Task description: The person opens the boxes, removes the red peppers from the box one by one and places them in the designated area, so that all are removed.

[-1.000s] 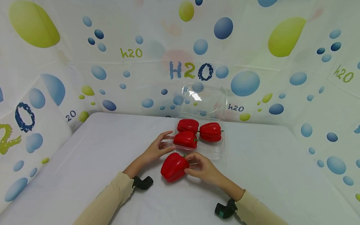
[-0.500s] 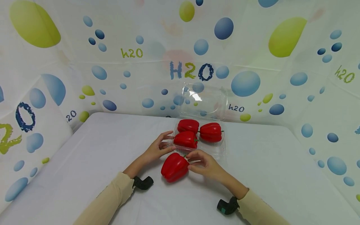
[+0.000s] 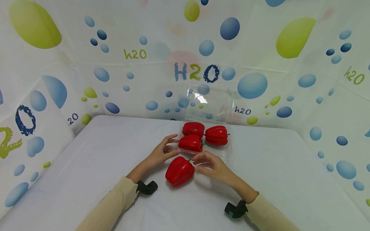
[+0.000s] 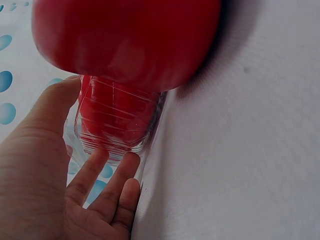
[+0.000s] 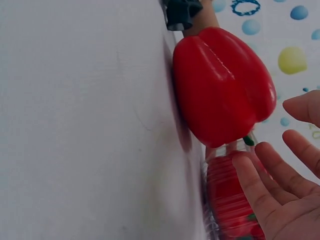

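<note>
A loose red bell pepper (image 3: 180, 172) lies on the white cloth, its green stem toward the back right. Behind it is a clear plastic clamshell box (image 3: 222, 155) holding three more red bell peppers (image 3: 216, 135). My left hand (image 3: 158, 155) has its fingertips at the box's left side, thumb and fingers spread; in the left wrist view the fingers (image 4: 125, 167) reach the ribbed wall. My right hand (image 3: 213, 166) hovers just right of the loose pepper, fingers loosely bent with nothing held. In the right wrist view its fingers (image 5: 252, 182) are spread apart from the pepper (image 5: 220, 90).
The box's transparent lid (image 3: 209, 104) stands raised at the back against the patterned curtain (image 3: 138, 96). Black wrist cameras (image 3: 147, 187) are strapped at both sleeves. White cloth (image 3: 268, 173) covers the table, with its back edge close behind the box.
My right hand has drawn slightly right and back, away from the loose pepper, its thumb coming off the pepper's side. The left hand, the loose pepper and the box have stayed in place.
</note>
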`<act>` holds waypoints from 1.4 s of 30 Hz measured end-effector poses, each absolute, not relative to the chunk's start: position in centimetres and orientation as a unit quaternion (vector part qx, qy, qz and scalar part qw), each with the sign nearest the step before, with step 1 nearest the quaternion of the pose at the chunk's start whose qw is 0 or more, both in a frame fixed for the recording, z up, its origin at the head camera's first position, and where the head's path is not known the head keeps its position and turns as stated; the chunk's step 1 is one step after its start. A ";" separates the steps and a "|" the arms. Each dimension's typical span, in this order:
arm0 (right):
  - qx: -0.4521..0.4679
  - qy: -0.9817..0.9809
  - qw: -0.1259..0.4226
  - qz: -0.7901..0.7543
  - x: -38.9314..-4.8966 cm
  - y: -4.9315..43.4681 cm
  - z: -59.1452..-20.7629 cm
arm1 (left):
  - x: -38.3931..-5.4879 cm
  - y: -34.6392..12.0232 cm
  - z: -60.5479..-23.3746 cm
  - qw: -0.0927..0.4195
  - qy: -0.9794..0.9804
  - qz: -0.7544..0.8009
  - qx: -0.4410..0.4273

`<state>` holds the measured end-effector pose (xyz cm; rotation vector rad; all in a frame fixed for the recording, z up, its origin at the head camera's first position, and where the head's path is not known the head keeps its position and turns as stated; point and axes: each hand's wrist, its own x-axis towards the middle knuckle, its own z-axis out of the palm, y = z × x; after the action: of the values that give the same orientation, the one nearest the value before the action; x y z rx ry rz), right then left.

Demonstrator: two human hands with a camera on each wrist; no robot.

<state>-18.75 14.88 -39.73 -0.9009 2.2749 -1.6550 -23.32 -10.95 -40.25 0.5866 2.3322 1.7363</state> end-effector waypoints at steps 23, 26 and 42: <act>-0.314 0.759 0.000 -0.571 -19.3 15.8 -38.8 | -25.3 -11.3 -43.3 0.074 0.776 0.592 0.204; -0.305 0.759 -0.011 -0.575 -19.4 15.9 -38.9 | -25.2 -11.2 -43.0 0.077 0.779 0.589 0.201; -0.294 0.762 -0.060 -0.574 -19.9 16.2 -39.6 | -25.1 -11.3 -43.0 0.083 0.782 0.584 0.200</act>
<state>-19.91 16.25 -39.60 -0.9602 2.4891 -1.8755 -25.14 -11.29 -42.98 0.5977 2.3351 1.7430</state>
